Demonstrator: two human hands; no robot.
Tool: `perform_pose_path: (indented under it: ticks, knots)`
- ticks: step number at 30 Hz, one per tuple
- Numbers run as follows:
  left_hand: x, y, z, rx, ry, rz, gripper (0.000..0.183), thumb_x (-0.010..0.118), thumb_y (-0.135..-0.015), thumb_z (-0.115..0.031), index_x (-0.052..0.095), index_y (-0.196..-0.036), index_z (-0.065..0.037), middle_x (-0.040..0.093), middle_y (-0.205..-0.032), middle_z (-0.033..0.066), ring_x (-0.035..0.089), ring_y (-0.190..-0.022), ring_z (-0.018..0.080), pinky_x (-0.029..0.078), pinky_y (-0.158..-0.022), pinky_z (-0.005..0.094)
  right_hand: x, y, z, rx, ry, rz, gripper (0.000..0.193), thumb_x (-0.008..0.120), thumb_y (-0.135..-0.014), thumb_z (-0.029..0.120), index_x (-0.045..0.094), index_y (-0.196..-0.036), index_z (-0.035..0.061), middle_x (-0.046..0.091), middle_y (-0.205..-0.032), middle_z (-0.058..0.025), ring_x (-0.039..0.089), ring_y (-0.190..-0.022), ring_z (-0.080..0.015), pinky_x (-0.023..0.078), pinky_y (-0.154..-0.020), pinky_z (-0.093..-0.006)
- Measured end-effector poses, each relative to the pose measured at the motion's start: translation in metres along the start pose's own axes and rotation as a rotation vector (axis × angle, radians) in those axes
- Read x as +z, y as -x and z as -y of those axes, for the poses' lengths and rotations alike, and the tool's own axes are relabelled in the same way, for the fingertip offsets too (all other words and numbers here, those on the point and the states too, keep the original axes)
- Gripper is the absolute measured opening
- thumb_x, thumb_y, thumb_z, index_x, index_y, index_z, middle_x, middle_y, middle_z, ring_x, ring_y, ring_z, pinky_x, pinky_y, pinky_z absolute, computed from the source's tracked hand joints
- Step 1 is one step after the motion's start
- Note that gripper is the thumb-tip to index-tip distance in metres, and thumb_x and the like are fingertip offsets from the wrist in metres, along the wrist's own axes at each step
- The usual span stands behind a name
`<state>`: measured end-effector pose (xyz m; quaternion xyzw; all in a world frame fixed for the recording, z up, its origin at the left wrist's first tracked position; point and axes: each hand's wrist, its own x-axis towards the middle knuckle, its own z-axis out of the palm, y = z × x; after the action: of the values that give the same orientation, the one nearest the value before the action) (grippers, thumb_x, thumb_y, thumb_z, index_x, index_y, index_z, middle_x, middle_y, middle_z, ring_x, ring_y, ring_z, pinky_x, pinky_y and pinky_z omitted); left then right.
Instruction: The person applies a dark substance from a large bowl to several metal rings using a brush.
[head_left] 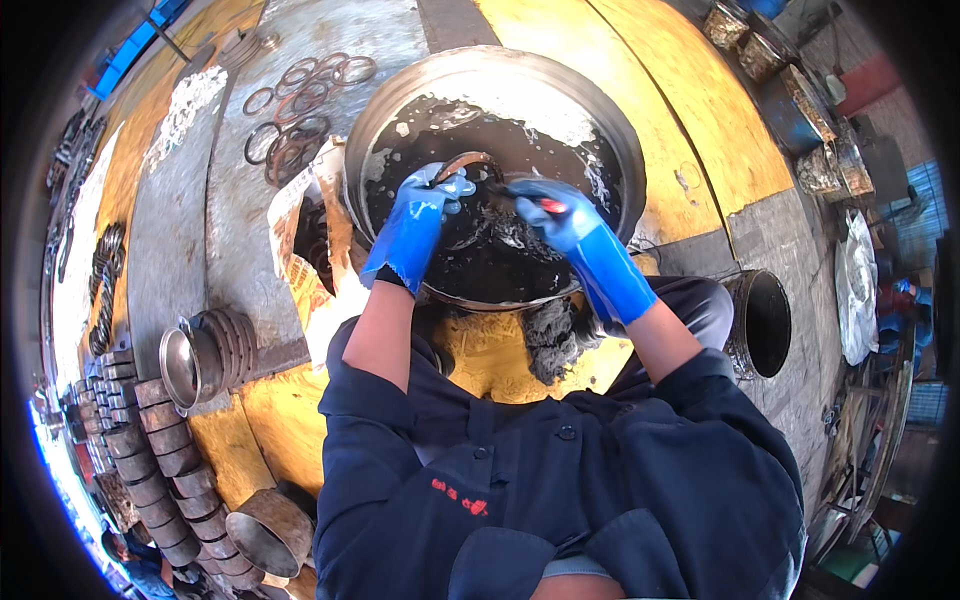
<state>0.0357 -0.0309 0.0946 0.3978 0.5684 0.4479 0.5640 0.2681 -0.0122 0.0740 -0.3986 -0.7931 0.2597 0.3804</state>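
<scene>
A wide round metal basin (628, 150) of dark, foamy liquid stands in front of me. Over it, my left hand (418, 208), in a wet blue rubber glove, is closed around a rusty brown ring (466, 160), whose arc shows above the fingers. My right hand (562, 218), gloved the same way and a little blurred, grips a tool with a red handle (551, 206). The tool's dark end meets the ring's right side; its exact kind is hard to make out. The ring's lower part is hidden against the dark liquid.
Several loose rings (310, 85) lie on the floor beyond the basin's left side. An opened sack (297, 235) with dark rings inside leans by the basin. Stacked metal cylinders (160, 440) line the left; a black bucket (765, 322) lies at right. A dark rag (550, 342) hangs near my knees.
</scene>
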Motion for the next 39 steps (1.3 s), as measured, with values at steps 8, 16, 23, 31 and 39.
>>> perform_pose_path:
  ticks: [8, 16, 23, 31, 39]
  knots:
    - [-0.009, -0.023, 0.012, -0.034, 0.093, -0.006, 0.022, 0.07, -0.086, -0.015, 0.067, -0.108, -0.01, 0.073, -0.09, 0.0033, 0.048, -0.052, 0.0034, 0.034, -0.046, 0.0175, 0.034, -0.008, -0.015, -0.029, 0.357, -0.042, 0.022, 0.066, -0.085, 0.02, 0.071, -0.106, 0.0182, 0.071, -0.103, -0.0099, 0.068, -0.095, -0.0274, 0.055, -0.083, -0.0368]
    - [-0.012, -0.015, 0.015, 0.067, 0.189, -0.045, 0.019, 0.064, -0.091, -0.013, 0.066, -0.11, -0.007, 0.073, -0.093, 0.0091, 0.049, -0.052, 0.0034, 0.034, -0.046, 0.0185, 0.062, 0.004, 0.013, 0.901, -0.405, 0.091, 0.029, 0.067, -0.089, 0.025, 0.07, -0.106, 0.0019, 0.072, -0.093, -0.0075, 0.068, -0.083, -0.0204, 0.055, -0.074, -0.0343]
    - [-0.016, -0.018, 0.017, 0.062, 0.285, -0.132, 0.024, 0.062, -0.092, -0.013, 0.064, -0.114, -0.004, 0.073, -0.094, 0.0097, 0.044, -0.051, 0.0044, 0.032, -0.044, 0.0189, 0.038, 0.011, 0.042, 1.004, -1.192, -0.077, 0.029, 0.065, -0.091, 0.021, 0.067, -0.112, 0.0019, 0.069, -0.103, -0.0092, 0.067, -0.084, -0.0197, 0.057, -0.076, -0.0355]
    - [-0.02, -0.025, 0.014, -0.005, 0.58, -0.114, 0.023, 0.061, -0.095, -0.018, 0.064, -0.116, -0.01, 0.072, -0.099, 0.0081, 0.043, -0.054, 0.0036, 0.032, -0.045, 0.0181, 0.001, 0.07, -0.011, 0.613, -0.404, -0.121, 0.016, 0.062, -0.09, 0.004, 0.067, -0.105, 0.0009, 0.069, -0.094, -0.0059, 0.065, -0.086, -0.0137, 0.052, -0.082, -0.0278]
    - [-0.011, -0.023, 0.03, -0.084, 0.777, 0.134, 0.025, 0.059, -0.097, -0.026, 0.06, -0.119, -0.014, 0.065, -0.106, 0.0015, 0.048, -0.062, 0.002, 0.036, -0.048, 0.0182, 0.013, 0.064, -0.026, 0.38, 0.08, -0.027, 0.026, 0.065, -0.088, 0.025, 0.068, -0.11, 0.0103, 0.069, -0.103, -0.0144, 0.067, -0.098, -0.0301, 0.051, -0.086, -0.0359]
